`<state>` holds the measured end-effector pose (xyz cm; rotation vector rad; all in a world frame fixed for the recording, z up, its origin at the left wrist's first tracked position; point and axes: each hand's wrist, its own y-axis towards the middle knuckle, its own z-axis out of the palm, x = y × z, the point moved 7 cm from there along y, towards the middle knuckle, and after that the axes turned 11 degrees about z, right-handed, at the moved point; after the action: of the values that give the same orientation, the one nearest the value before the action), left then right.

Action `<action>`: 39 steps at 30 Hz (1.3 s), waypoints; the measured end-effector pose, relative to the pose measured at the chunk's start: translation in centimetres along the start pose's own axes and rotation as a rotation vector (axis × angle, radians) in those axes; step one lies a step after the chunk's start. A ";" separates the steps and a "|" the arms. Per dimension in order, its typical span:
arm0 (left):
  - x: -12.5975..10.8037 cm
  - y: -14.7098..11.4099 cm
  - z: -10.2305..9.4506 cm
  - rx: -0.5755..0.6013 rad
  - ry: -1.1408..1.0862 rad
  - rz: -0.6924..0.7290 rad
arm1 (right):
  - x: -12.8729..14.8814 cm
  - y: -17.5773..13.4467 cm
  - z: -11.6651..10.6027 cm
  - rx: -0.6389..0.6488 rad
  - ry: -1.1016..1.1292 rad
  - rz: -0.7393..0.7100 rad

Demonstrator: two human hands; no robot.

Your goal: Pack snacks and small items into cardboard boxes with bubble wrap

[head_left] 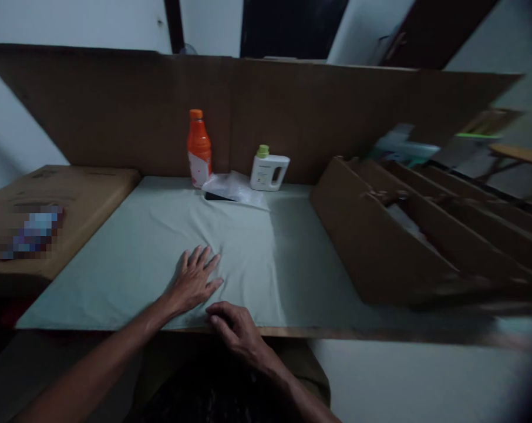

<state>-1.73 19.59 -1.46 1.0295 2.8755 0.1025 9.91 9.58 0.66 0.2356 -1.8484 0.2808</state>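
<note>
Where the pale green cloth (129, 264) covers the table (336, 333), my left hand (193, 286) lies palm down on it, fingers fanned, its grip released, forearm reaching in from lower left. From my remote post, I see my right hand (240, 330) at the near edge, fingers curled; whether that grip holds anything, I can't tell. Beyond stand an orange bottle (199, 147) and a white jug (264, 173).

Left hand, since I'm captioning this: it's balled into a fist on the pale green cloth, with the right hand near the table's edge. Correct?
Not quite: the head view shows the left hand open and spread on the pale green cloth. The right hand is near the table's edge.
</note>
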 end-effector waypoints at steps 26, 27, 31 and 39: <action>-9.2 1.7 -2.3 -0.093 -0.135 0.141 | 0.9 -12.4 -9.8 -0.118 -0.636 -0.224; -10.4 3.7 -2.4 -0.089 -0.147 0.167 | 1.7 -12.8 -11.5 -0.200 -0.657 -0.230; -15.5 8.8 -1.2 0.041 -0.199 0.249 | 5.9 -14.3 -20.0 -0.618 -0.916 -0.270; -23.4 2.8 0.3 0.119 -0.452 0.583 | 9.0 -11.3 -33.0 -1.001 -1.449 0.026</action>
<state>18.05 6.92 -0.11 1.6357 2.1372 -0.2363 40.76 8.89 19.33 -0.4182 -3.1001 -1.0928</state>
